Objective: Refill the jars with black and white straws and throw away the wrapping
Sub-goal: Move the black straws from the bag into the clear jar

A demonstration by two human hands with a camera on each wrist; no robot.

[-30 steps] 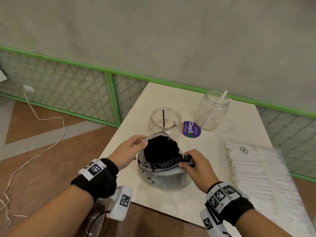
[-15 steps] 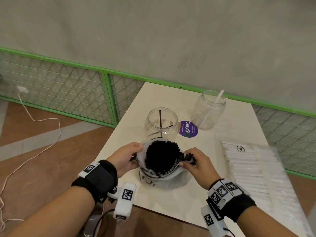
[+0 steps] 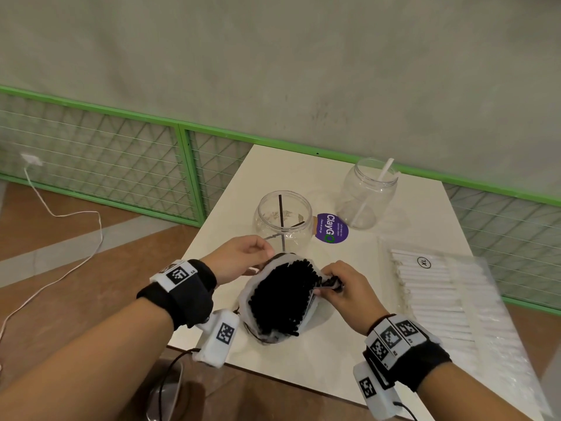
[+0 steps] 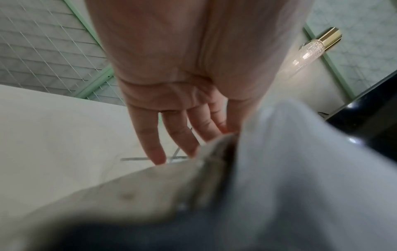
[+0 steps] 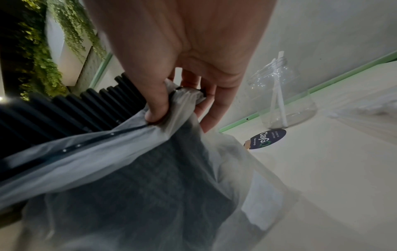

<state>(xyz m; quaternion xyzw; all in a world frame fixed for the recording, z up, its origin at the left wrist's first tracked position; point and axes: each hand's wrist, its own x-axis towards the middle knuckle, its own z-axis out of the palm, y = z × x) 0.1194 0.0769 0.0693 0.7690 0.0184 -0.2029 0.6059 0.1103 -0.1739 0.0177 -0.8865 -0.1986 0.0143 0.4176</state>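
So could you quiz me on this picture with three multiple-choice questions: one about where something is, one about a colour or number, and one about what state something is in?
1. Where does the purple sticker lie?
A. between the two jars
B. on the floor
C. under the white straws pack

2. How many straws stand in the far jar?
A. none
B. one white
C. a full bundle of black

3. What state is the bag of black straws in?
A. sealed shut
B. lying empty
C. open, with straw ends showing

Answers:
1. A: it lies on the table between the near jar and the far jar.
2. B: a single white straw leans inside it.
3. C: the right hand pinches its rim, the left hand is at the other side, and black ends poke out.
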